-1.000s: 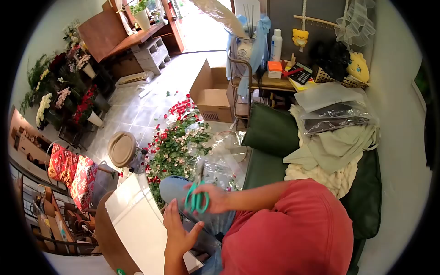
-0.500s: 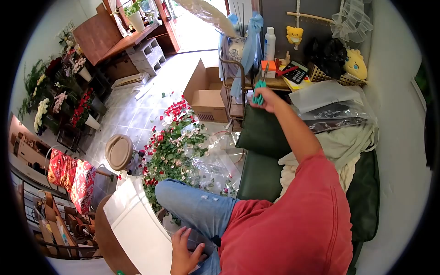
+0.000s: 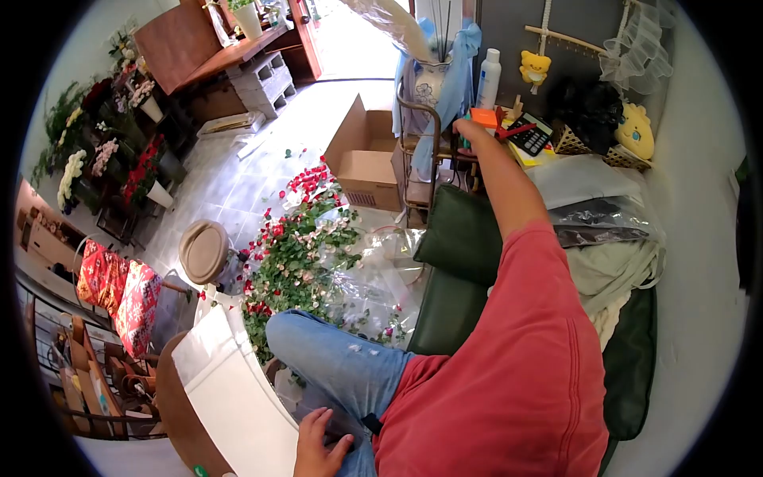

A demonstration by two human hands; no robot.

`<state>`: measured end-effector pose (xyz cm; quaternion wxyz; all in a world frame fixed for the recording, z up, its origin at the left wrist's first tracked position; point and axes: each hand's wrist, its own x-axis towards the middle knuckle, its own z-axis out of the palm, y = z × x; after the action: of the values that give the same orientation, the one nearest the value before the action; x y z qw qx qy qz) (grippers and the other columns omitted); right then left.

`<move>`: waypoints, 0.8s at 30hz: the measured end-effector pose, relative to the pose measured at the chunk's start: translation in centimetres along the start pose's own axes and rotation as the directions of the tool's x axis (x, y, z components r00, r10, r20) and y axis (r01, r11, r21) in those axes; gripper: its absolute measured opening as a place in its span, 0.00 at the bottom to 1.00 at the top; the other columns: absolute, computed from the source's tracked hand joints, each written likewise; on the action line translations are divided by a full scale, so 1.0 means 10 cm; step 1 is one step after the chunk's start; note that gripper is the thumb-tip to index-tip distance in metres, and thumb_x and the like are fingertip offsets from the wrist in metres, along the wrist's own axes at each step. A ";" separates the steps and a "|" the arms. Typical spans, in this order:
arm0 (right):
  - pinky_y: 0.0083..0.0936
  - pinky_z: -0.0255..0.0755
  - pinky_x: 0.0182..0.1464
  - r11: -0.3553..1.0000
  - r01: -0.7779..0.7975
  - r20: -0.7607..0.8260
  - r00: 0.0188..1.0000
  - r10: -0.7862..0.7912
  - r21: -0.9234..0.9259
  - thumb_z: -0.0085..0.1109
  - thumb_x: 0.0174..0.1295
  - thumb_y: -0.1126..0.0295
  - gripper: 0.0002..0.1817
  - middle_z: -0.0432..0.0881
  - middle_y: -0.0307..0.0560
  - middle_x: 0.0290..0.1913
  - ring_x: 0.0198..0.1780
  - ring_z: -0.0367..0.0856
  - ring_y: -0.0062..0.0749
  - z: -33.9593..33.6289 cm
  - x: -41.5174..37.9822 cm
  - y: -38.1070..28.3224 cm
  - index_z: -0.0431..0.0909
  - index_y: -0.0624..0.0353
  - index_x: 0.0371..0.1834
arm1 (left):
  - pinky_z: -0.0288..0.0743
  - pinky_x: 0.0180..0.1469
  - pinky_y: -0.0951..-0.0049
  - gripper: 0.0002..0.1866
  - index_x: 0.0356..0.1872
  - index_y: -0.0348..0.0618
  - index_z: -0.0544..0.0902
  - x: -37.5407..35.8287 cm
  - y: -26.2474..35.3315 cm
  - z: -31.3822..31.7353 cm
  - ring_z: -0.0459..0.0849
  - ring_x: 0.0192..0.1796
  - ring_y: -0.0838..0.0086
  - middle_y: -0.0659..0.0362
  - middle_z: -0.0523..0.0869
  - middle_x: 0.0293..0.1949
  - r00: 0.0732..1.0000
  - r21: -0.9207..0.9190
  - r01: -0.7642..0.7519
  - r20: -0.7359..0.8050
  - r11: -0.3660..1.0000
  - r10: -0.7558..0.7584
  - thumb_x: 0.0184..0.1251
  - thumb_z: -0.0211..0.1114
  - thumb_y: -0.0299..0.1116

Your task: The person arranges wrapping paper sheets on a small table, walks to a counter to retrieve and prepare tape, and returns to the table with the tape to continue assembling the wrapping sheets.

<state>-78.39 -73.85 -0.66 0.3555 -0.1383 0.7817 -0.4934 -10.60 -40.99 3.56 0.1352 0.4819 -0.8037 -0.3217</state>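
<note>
My right hand [image 3: 467,133] reaches to the front of the small shelf, beside the orange box [image 3: 484,119]. Its fingers are mostly hidden, and a bit of green shows next to them; whether it still holds the scissors cannot be made out. A calculator [image 3: 530,133] and a red item [image 3: 515,131] lie just right of it. Low in the view, my left hand [image 3: 322,445] rests by my thigh with fingers apart and nothing in it, near the white sheets [image 3: 230,389] on the round table.
Red and white roses [image 3: 298,262] cover the floor beside a cardboard box [image 3: 367,171]. A round stool [image 3: 203,252] stands left of them. A green sofa [image 3: 449,310] is beneath me. A white bottle [image 3: 489,79] and vase [image 3: 430,83] stand on the shelf.
My right hand has moved forward to the shelf from above the sofa's edge, and the green-handled scissors it held upright no longer show clearly. The view has shifted slightly.
</note>
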 end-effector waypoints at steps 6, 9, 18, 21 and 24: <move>0.38 0.83 0.37 0.975 -0.085 -0.076 0.995 0.071 -0.204 0.72 0.51 0.53 0.36 0.78 0.52 0.59 0.33 0.86 0.46 -0.02 -0.06 -0.19 0.74 0.57 0.63 | 0.71 0.67 0.57 0.30 0.66 0.39 0.76 0.05 0.15 -0.04 0.77 0.65 0.47 0.43 0.77 0.64 0.999 -0.154 0.028 0.033 0.988 -0.023 0.61 0.73 0.29; 0.40 0.83 0.38 0.923 0.010 -0.064 0.997 -0.038 -0.386 0.75 0.47 0.45 0.45 0.81 0.56 0.58 0.37 0.88 0.45 -0.02 -0.20 -0.13 0.74 0.66 0.63 | 0.71 0.67 0.57 0.30 0.66 0.39 0.76 0.03 0.15 -0.03 0.76 0.65 0.47 0.43 0.78 0.64 1.000 -0.172 0.028 0.016 0.985 -0.026 0.61 0.73 0.28; 0.43 0.76 0.64 0.713 0.098 -0.285 0.872 -0.398 -0.694 0.76 0.45 0.36 0.58 0.80 0.64 0.63 0.63 0.81 0.55 0.18 -0.35 0.18 0.64 0.67 0.71 | 0.74 0.62 0.59 0.31 0.67 0.39 0.75 -0.07 0.00 0.06 0.78 0.62 0.49 0.44 0.78 0.63 1.000 -0.123 -0.014 -0.008 0.992 0.013 0.61 0.73 0.27; 0.45 0.77 0.63 0.719 0.109 -0.269 0.881 -0.390 -0.686 0.73 0.52 0.42 0.50 0.80 0.63 0.62 0.62 0.81 0.56 0.17 -0.38 0.16 0.65 0.65 0.70 | 0.78 0.56 0.61 0.30 0.66 0.39 0.75 -0.11 -0.04 0.11 0.80 0.58 0.50 0.44 0.79 0.61 1.000 -0.150 0.007 -0.016 0.989 -0.009 0.62 0.73 0.26; 0.42 0.78 0.62 0.665 0.124 -0.261 0.855 -0.448 -0.736 0.72 0.56 0.51 0.40 0.82 0.58 0.61 0.62 0.82 0.52 0.21 -0.50 0.16 0.70 0.65 0.66 | 0.79 0.52 0.63 0.30 0.66 0.38 0.75 -0.14 -0.08 0.14 0.82 0.54 0.52 0.44 0.79 0.59 1.000 -0.148 -0.024 -0.018 0.989 0.022 0.62 0.73 0.25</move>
<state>-73.16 -71.69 -0.46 0.0150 -0.2760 0.9330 -0.2306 -10.11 -39.54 2.09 0.1808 0.4636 -0.7821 -0.3751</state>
